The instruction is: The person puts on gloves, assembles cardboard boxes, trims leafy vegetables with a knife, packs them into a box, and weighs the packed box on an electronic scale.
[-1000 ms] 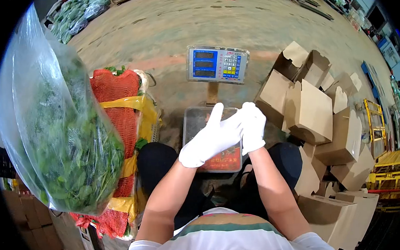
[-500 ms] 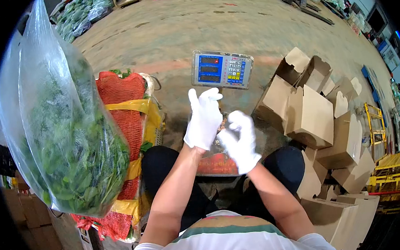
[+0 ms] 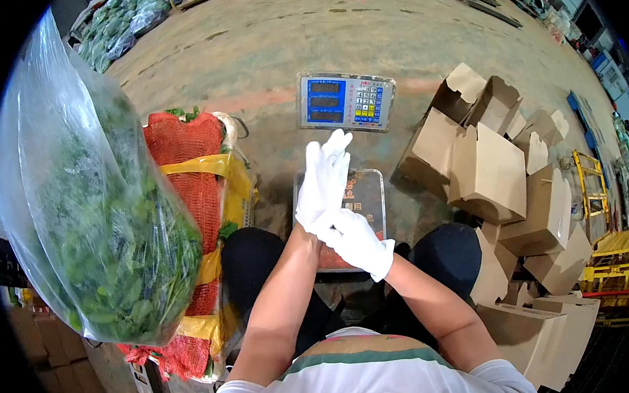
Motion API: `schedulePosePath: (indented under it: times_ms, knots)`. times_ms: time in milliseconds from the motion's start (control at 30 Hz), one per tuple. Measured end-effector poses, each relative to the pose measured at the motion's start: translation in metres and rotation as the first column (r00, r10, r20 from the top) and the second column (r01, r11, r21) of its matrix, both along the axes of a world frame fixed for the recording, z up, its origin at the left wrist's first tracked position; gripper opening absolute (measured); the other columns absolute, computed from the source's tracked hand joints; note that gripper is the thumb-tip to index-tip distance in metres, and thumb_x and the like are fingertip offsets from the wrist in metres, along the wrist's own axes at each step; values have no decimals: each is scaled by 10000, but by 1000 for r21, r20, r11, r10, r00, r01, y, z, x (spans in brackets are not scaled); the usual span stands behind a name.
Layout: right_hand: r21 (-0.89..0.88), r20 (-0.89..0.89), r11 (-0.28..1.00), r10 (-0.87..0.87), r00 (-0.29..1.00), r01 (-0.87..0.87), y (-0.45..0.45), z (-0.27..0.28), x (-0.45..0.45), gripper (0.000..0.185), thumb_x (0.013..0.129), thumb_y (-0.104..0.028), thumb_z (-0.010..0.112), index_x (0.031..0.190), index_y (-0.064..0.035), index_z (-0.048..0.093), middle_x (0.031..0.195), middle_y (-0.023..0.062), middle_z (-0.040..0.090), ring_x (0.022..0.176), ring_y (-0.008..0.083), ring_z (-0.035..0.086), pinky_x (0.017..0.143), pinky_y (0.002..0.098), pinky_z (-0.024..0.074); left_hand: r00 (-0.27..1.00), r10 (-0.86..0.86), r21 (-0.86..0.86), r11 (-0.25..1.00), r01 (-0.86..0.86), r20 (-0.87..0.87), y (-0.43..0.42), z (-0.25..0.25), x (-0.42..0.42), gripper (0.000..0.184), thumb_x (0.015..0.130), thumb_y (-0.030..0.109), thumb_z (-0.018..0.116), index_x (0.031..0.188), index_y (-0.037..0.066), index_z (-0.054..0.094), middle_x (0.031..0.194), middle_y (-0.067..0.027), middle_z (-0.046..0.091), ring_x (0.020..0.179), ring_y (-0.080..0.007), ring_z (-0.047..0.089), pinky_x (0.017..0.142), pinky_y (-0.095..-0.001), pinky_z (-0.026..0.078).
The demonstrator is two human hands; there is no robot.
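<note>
Concrete floor (image 3: pixel 249 67) is surrounding an electronic platform scale (image 3: pixel 371 105) in the head view; the white left glove (image 3: pixel 313 205) is covering the left hand (image 3: pixel 324 181) above it.
The right hand (image 3: pixel 352 239) is pinching the glove's cuff at the wrist; the left fingers are pointing forward, slightly parted. Holding them straight should be helping an even pull.

Left glove (image 3: pixel 322 184) part-hidden, display (image 3: pixel 325 101) unreadable
</note>
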State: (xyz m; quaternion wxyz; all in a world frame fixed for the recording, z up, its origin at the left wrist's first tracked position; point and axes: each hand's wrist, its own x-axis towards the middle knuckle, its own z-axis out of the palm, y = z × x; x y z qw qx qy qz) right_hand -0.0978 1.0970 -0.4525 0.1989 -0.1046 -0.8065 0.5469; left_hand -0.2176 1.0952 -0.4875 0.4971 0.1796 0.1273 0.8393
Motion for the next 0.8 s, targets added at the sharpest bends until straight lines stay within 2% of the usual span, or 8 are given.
schedulePosePath:
  times_ms: [100, 233, 333, 433, 567, 633, 667, 800]
  knots:
    - [73, 108, 969, 226, 968, -235, -13, 0, 2, 77, 788, -119, 524, 795, -45, 546, 734, 112, 552, 686, 274, 537, 647, 332, 430, 970, -31, -278, 960, -38, -240, -14, 20, -1, 679, 868, 557, 281, 1375, 112, 207, 1421, -46, 216, 1312, -190, 155, 1051, -394, 71]
    - [-9, 98, 961, 277, 956, -277, -17, 2, 6, 71, 798, -104, 511, 772, -38, 504, 703, 85, 514, 650, 244, 491, 631, 304, 412, 992, 6, -283, 958, -41, -127, -19, 19, 3, 778, 799, 645, 350, 1397, 211, 106, 1447, -91, 75, 1312, -267, 140, 1042, -440, 105]
    - [-322, 192, 900, 364, 911, -292, -23, 2, 12, 76, 806, -101, 516, 774, -35, 493, 690, 60, 490, 636, 175, 467, 622, 280, 403, 969, 109, -388, 902, -191, -222, -20, 25, 13, 808, 788, 641, 393, 1398, 228, 63, 1443, -116, 52, 1305, -276, 151, 1020, -470, 172]
    - [-325, 66, 883, 378, 923, -339, -24, -9, 18, 100, 809, -120, 544, 778, -35, 501, 702, 40, 501, 664, 111, 466, 639, 274, 412, 833, 101, -469, 787, -401, -544, -21, 18, 13, 626, 883, 359, 453, 1381, 113, 162, 1362, -149, 272, 1175, -238, 380, 899, -355, 372]
    - [-618, -11, 759, 252, 968, -205, -29, -20, 19, 176, 762, -131, 633, 859, -90, 492, 732, -36, 458, 632, 58, 443, 553, 227, 389, 483, 119, -321, 607, -727, -867, -13, 29, 20, 562, 856, 187, 523, 1327, 7, 275, 1309, -163, 361, 1162, -245, 401, 937, -334, 342]
    - [-772, 38, 626, 211, 977, -106, -22, -3, 20, 174, 751, -129, 626, 836, -107, 477, 736, -36, 457, 625, 58, 433, 511, 202, 380, 53, 71, -14, 461, -888, -996, -10, 22, 10, 629, 813, 199, 568, 1332, 14, 265, 1343, -187, 315, 1217, -305, 339, 994, -380, 272]
    - [-727, -40, 676, 133, 990, -120, -27, -16, 15, 155, 744, -124, 618, 793, -82, 478, 720, -13, 475, 612, 75, 441, 518, 239, 385, -222, -58, 186, 361, -914, -973, -9, 24, 8, 656, 793, 226, 585, 1334, 32, 271, 1344, -195, 308, 1226, -328, 321, 1008, -406, 243]
    - [-247, -52, 948, 194, 980, -201, -26, -17, 15, 131, 747, -116, 592, 751, -29, 494, 629, 63, 480, 580, 126, 452, 558, 291, 388, -274, -527, -11, 474, -880, -804, -9, 21, 11, 586, 734, 306, 601, 1250, 81, 437, 1258, -196, 428, 1171, -333, 389, 994, -450, 230]
